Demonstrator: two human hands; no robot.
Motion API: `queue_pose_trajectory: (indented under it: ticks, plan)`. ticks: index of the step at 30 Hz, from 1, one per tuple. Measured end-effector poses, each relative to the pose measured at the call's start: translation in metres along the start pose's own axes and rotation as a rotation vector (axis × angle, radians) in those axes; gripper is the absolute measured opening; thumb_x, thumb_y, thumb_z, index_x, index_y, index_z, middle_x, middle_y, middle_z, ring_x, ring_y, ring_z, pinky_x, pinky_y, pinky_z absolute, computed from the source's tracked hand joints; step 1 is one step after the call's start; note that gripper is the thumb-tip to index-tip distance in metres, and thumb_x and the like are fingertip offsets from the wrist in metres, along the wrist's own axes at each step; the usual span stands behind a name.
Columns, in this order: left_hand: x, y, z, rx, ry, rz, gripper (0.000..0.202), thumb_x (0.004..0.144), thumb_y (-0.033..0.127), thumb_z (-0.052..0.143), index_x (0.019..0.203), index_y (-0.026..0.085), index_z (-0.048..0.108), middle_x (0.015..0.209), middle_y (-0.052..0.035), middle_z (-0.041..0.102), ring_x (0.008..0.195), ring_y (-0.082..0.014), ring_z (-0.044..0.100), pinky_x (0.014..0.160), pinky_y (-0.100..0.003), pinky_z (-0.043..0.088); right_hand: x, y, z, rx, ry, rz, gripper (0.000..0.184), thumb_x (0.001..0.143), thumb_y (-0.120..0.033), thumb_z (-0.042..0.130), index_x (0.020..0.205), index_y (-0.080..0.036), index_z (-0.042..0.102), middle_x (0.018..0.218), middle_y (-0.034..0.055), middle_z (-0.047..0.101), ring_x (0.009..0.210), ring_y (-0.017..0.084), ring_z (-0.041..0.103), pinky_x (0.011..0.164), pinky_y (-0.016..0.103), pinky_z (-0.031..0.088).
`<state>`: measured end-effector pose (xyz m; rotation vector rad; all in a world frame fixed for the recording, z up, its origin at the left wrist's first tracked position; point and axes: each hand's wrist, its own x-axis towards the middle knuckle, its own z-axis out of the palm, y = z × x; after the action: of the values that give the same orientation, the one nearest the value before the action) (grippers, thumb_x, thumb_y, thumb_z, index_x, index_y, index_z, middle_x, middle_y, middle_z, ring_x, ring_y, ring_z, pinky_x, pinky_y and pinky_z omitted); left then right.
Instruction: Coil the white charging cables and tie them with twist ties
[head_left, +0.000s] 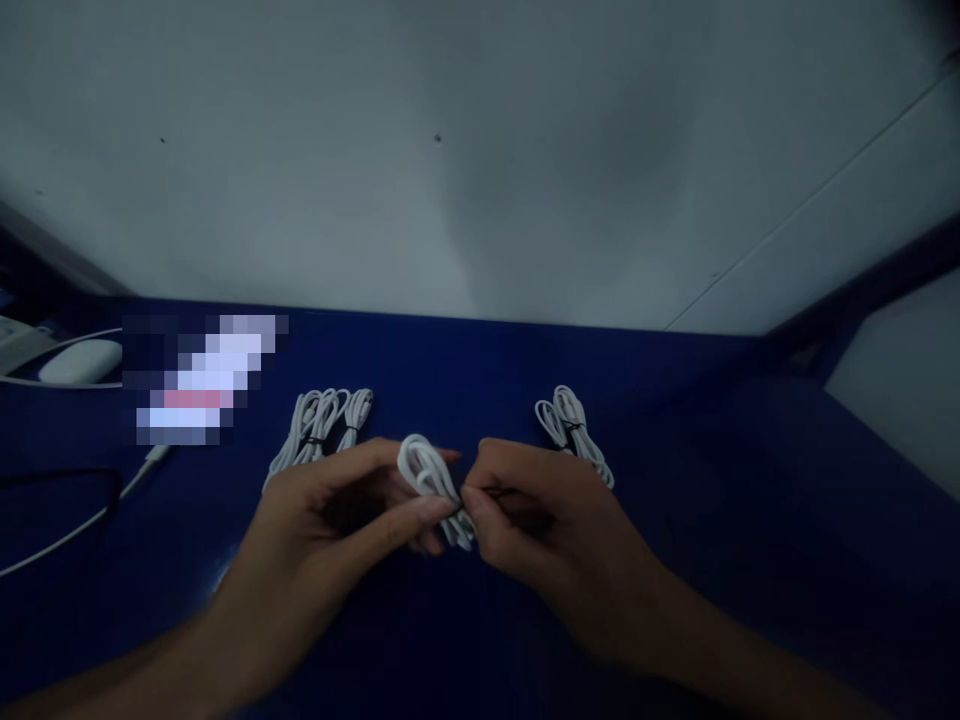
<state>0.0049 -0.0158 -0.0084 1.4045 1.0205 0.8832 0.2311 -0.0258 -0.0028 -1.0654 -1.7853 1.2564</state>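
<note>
Over a dark blue table [675,480], both my hands meet on one coiled white cable [429,478]. My left hand [337,510] is closed around the coil, thumb and fingers pinching it from the left. My right hand [540,520] pinches a thin dark tie [491,491] at the coil's middle. A bundle of tied white cables [322,425] lies on the table behind my left hand. Another tied white cable coil [574,430] lies behind my right hand.
A white mouse-like object [79,362] and a white cord [90,515] lie at the far left, beside a blurred patch. A pale wall [480,150] rises behind the table. The table's right edge [885,440] runs diagonally.
</note>
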Motion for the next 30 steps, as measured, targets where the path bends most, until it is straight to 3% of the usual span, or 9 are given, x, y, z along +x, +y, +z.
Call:
queue_pose_trajectory:
  ticks: [3, 5, 10, 12, 15, 19, 23, 27, 30]
  plan:
    - [0.003, -0.003, -0.002, -0.171, -0.048, -0.087, 0.054, 0.1, 0.033, 0.088, 0.15, 0.037, 0.07, 0.074, 0.0051, 0.082, 0.067, -0.017, 0.08, 0.073, -0.025, 0.066, 0.0, -0.001, -0.001, 0.084, -0.064, -0.018, 0.027, 0.11, -0.018, 0.058, 0.084, -0.021, 0.061, 0.081, -0.0043, 0.064, 0.066, 0.01, 0.051, 0.059, 0.026, 0.039]
    - [0.006, -0.007, -0.004, -0.269, -0.086, -0.151, 0.07, 0.102, 0.033, 0.085, 0.165, 0.038, 0.055, 0.069, 0.0065, 0.079, 0.062, -0.0165, 0.079, 0.075, -0.026, 0.066, 0.001, -0.001, 0.0, 0.134, -0.096, -0.032, 0.026, 0.111, -0.018, 0.057, 0.087, -0.022, 0.064, 0.084, -0.0038, 0.067, 0.067, 0.01, 0.052, 0.06, 0.026, 0.04]
    - [0.008, -0.016, -0.01, -0.498, -0.244, -0.491, 0.071, 0.11, 0.036, 0.076, 0.172, 0.041, 0.043, 0.081, 0.0024, 0.083, 0.066, -0.0134, 0.078, 0.087, -0.028, 0.066, 0.001, 0.001, 0.001, 0.1, -0.078, 0.019, 0.03, 0.106, -0.014, 0.058, 0.078, -0.022, 0.055, 0.076, -0.004, 0.058, 0.066, 0.012, 0.048, 0.062, 0.029, 0.039]
    - [0.008, -0.018, -0.011, -0.505, -0.258, -0.513, 0.068, 0.111, 0.036, 0.074, 0.171, 0.044, 0.045, 0.087, 0.0014, 0.085, 0.072, -0.0139, 0.079, 0.082, -0.024, 0.065, 0.0, 0.001, 0.002, 0.106, -0.077, 0.031, 0.032, 0.105, -0.013, 0.059, 0.076, -0.022, 0.05, 0.074, -0.0052, 0.052, 0.065, 0.011, 0.043, 0.061, 0.028, 0.037]
    - [0.008, -0.017, -0.009, -0.401, -0.225, -0.373, 0.057, 0.111, 0.037, 0.073, 0.165, 0.045, 0.054, 0.082, 0.0026, 0.083, 0.07, -0.0152, 0.08, 0.067, -0.021, 0.062, -0.001, 0.002, 0.003, 0.19, -0.075, 0.055, 0.032, 0.108, -0.018, 0.061, 0.078, -0.022, 0.049, 0.072, -0.0064, 0.047, 0.063, 0.01, 0.039, 0.057, 0.026, 0.033]
    - [0.004, -0.014, -0.003, -0.02, -0.106, -0.009, 0.028, 0.114, 0.034, 0.068, 0.137, 0.041, 0.08, 0.092, 0.0005, 0.084, 0.08, -0.0181, 0.081, 0.074, -0.027, 0.065, -0.003, 0.004, 0.003, 0.287, -0.03, 0.119, 0.033, 0.111, -0.025, 0.062, 0.08, -0.021, 0.054, 0.072, -0.006, 0.048, 0.063, 0.01, 0.039, 0.057, 0.024, 0.033]
    - [-0.004, -0.017, -0.001, 0.442, -0.01, 0.362, 0.041, 0.111, 0.02, 0.067, 0.145, 0.042, 0.076, 0.115, -0.0014, 0.077, 0.098, -0.0203, 0.077, 0.077, -0.03, 0.064, -0.001, 0.008, 0.003, 0.324, 0.023, 0.133, 0.033, 0.111, -0.027, 0.067, 0.08, -0.021, 0.056, 0.069, -0.0067, 0.046, 0.061, 0.009, 0.036, 0.055, 0.024, 0.03]
    - [-0.008, -0.02, -0.005, 0.638, 0.064, 0.486, 0.045, 0.105, 0.017, 0.076, 0.142, 0.043, 0.076, 0.127, -0.0016, 0.067, 0.109, -0.0206, 0.073, 0.084, -0.031, 0.063, 0.002, 0.007, 0.002, 0.387, -0.016, 0.135, 0.033, 0.111, -0.028, 0.068, 0.08, -0.02, 0.058, 0.07, -0.0061, 0.05, 0.061, 0.009, 0.04, 0.057, 0.024, 0.034]
    - [-0.007, -0.019, -0.007, 0.593, 0.086, 0.48, 0.034, 0.104, 0.02, 0.081, 0.129, 0.043, 0.082, 0.13, 0.0006, 0.071, 0.114, -0.0203, 0.074, 0.088, -0.03, 0.063, 0.004, 0.006, 0.001, 0.446, -0.078, 0.138, 0.028, 0.109, -0.024, 0.069, 0.083, -0.019, 0.063, 0.073, -0.0054, 0.056, 0.064, 0.009, 0.044, 0.059, 0.024, 0.036]
